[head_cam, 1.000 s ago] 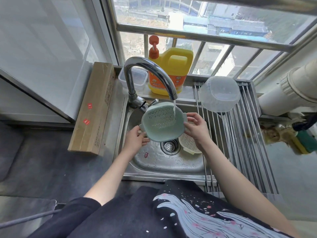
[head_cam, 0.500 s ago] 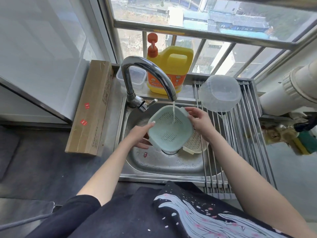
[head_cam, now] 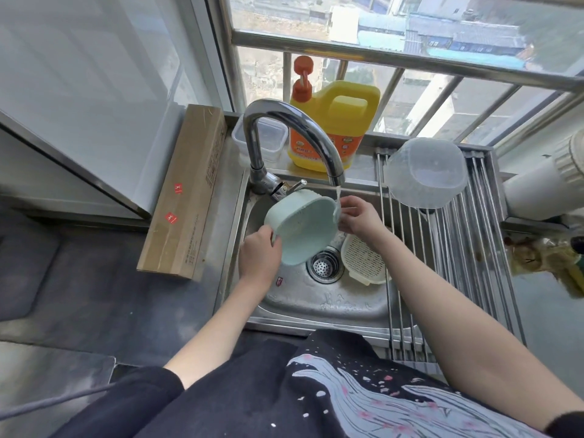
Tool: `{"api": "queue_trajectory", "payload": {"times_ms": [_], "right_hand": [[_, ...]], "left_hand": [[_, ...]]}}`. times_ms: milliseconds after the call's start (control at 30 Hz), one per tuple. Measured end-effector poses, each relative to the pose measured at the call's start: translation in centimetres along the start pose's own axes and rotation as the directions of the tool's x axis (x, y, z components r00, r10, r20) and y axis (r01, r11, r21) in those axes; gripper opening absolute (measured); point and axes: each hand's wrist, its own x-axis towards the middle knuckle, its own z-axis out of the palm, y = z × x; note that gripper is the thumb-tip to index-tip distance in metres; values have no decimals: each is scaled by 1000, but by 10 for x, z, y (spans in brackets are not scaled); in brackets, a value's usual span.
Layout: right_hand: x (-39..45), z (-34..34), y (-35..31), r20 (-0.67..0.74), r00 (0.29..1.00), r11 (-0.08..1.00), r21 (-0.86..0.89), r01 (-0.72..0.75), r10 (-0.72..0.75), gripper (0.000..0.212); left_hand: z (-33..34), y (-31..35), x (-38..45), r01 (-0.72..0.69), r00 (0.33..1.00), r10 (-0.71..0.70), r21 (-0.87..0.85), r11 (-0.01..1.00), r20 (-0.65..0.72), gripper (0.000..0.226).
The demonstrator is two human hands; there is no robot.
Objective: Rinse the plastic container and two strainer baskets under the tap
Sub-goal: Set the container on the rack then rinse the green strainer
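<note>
Two hands, our left hand [head_cam: 259,252] and right hand [head_cam: 360,216], grip the green strainer [head_cam: 303,229] under the tap [head_cam: 294,134], while the clear container [head_cam: 425,172] looks done on the rack [head_cam: 474,248] and the white strainer [head_cam: 366,257] waits in the sink [head_cam: 316,305]

A person's bare forearms extend from a short-sleeved black top [head_cam: 221,403] printed with a pale grey-blue wave design, scattered pink blossoms and white flecks; the sleeve hems end near the elbows
</note>
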Motion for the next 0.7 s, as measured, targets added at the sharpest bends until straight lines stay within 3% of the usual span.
{"api": "queue_trajectory", "payload": {"times_ms": [100, 200, 233, 300, 333, 433, 533, 567, 667, 700], "right_hand": [[-5, 0, 3, -93, 996, 1000, -17, 7, -8, 23], [-30, 1, 7, -380, 901, 952, -291, 97, -208, 11], [-41, 3, 12, -390, 871, 906, -404, 129, -298, 9], [-57, 9, 24, -237, 889, 776, -605, 179, -391, 23], [-60, 13, 31, -132, 924, 695, -698, 170, -358, 38], [-68, 28, 38, 12, 995, 466, -883, 56, -97, 81], [-78, 47, 45, 294, 956, 341, -898, 280, -11, 85], [-78, 47, 46, 308, 952, 328, -899, 291, -3, 82], [-67, 29, 45, 12, 998, 412, -910, 37, -64, 78], [-66, 25, 44, 11, 998, 398, -917, 36, -67, 76]], "left_hand": [[3, 2, -2, -5, 1000, 5, 21, 1000, -21, 21], [6, 2, 1, -8, 999, 8, 18, 1000, -38, 18], [7, 1, 1, -15, 999, 16, 4, 1000, -44, 18], [10, 1, 3, -32, 999, 31, -20, 999, -43, 18], [12, 2, 3, -41, 998, 40, -32, 999, -39, 18], [14, 5, 4, -51, 998, 49, -69, 996, -24, 18], [19, 2, 2, 1, 1000, 2, -96, 995, 26, 22], [20, 1, 2, 26, 998, -20, -116, 993, 52, 23], [23, -1, -1, 136, 984, -107, -207, 969, 145, 29], [23, 0, -3, 169, 976, -130, -225, 960, 177, 29]]}}
